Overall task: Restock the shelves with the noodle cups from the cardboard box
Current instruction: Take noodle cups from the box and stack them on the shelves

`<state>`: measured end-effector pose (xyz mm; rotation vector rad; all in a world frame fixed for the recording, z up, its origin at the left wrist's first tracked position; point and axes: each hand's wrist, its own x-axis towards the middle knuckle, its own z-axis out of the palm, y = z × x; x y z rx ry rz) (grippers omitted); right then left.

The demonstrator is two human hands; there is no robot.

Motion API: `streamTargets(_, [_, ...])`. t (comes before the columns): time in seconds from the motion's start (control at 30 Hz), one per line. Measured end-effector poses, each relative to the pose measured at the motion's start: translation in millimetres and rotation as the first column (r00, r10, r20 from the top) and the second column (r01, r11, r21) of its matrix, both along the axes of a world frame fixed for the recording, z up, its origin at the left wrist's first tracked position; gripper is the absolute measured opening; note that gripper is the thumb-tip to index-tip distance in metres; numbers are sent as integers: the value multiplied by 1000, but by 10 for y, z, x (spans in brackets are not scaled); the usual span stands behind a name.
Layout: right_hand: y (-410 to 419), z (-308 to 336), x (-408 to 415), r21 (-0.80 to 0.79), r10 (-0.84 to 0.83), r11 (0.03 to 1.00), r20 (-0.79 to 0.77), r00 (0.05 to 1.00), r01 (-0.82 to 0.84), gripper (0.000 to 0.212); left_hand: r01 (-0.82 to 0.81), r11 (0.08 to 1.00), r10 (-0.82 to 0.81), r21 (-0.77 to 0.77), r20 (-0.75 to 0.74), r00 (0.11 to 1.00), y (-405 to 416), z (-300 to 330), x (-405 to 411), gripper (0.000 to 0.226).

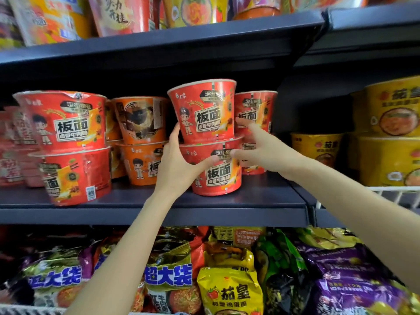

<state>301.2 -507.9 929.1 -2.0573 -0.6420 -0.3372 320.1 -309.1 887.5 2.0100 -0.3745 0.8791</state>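
Closest to the camera, under both forearms, the bottom shelf is crammed with noodle bags: a yellow tomato-egg bag (229, 292) sits low between the arms, purple bags (345, 289) are off to the right of it, and gold ones with blue lettering (168, 278) are just left.

Up from there, the left hand (175, 164) is on the middle shelf (150, 202). Its fingers are spread wide: the thumb lies across the front of the lower red cup (216, 169), and the fingertips (176, 129) touch the left side of the upper red cup (203, 110) stacked straight on top of it. So it's more bracing the stack than squeezing it.

The right hand (263, 148) is just right of the same stack, fingers straight and apart. One fingertip looks to touch the upper cup's right edge, but it's blurry, so I can't tell for sure. It isn't wrapped around anything.

Further back behind those fingers is another red cup (255, 110). Left of the left fingers are two stacked orange cups (141, 137), then another red two-cup stack (68, 142) near the shelf's front edge. Way right, yellow cups (386, 142) fill the next bay. More cups (118, 12) line the top shelf.
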Motion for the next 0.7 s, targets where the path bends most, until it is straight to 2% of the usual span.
streamTargets(0.1, [-172, -142, -243, -41, -103, 993, 120, 988, 108, 75, 118, 993, -119, 13, 38, 992, -149, -13, -113, 112])
streamTargets(0.3, [-473, -291, -275, -53, -287, 951, 222, 932, 306, 79, 242, 969, -243, 53, 11, 970, -479, 83, -100, 112])
streamTargets(0.5, [-662, -282, -211, -88, -371, 910, 258, 892, 404, 76, 290, 957, -290, 28, -9, 957, -715, 41, 52, 114])
streamTargets(0.7, [-752, -223, -225, -80, -373, 912, 242, 896, 401, 74, 326, 945, -326, 4, -38, 945, -717, 53, 72, 114])
